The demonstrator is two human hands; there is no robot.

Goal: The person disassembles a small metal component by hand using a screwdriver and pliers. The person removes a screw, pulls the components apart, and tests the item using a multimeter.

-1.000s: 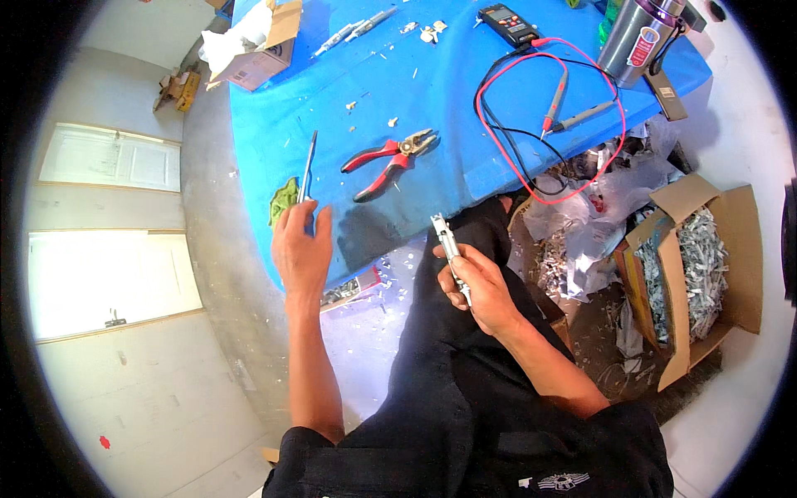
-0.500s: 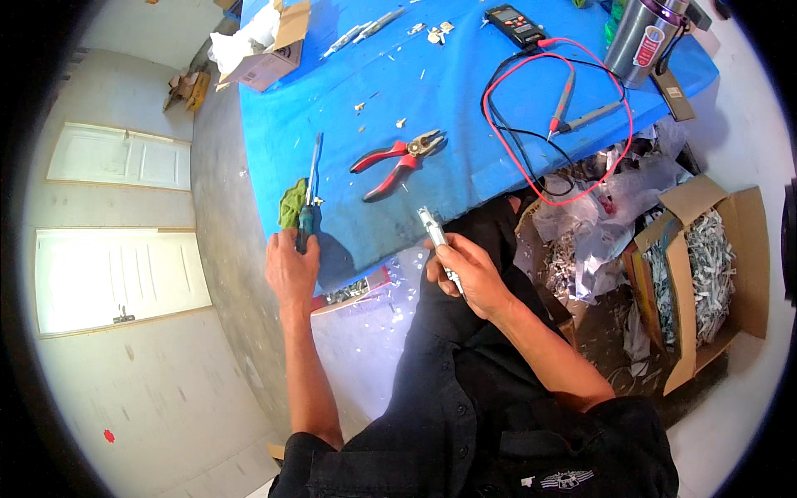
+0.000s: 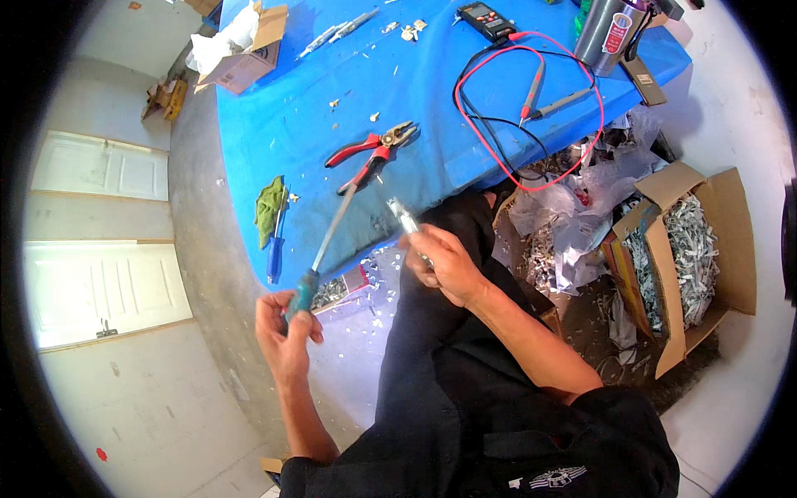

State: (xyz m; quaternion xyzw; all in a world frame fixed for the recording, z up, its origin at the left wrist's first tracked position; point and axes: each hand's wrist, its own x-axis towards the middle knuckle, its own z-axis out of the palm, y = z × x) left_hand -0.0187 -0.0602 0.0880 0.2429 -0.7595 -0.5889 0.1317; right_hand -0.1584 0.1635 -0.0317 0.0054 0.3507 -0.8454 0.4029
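My left hand (image 3: 284, 332) is closed round the teal handle of a long-shaft screwdriver (image 3: 334, 228), held off the near edge of the blue-covered table, its shaft slanting up toward the pliers. In my right hand (image 3: 447, 264) is a slim, silvery-white tube-shaped piece (image 3: 402, 214), gripped near its lower end; its far end points at the table, and the fingers cover the rest. Red-handled pliers (image 3: 372, 154) lie on the cloth beyond both hands. Left of them a blue-handled screwdriver (image 3: 275, 257) rests beside a crumpled green cloth (image 3: 268, 211).
A multimeter (image 3: 485, 21) with red and black leads lies at the back right, near a metal flask (image 3: 610, 33). An open carton (image 3: 253, 51) stands far left. Below the table's right side are plastic bags (image 3: 594, 199) and a cardboard box (image 3: 735, 241) full of pale strips.
My left hand has lifted the teal screwdriver off the table and drawn it back, its shaft now tilted right. A blue-handled screwdriver shows where it was. The whole view has shifted slightly.
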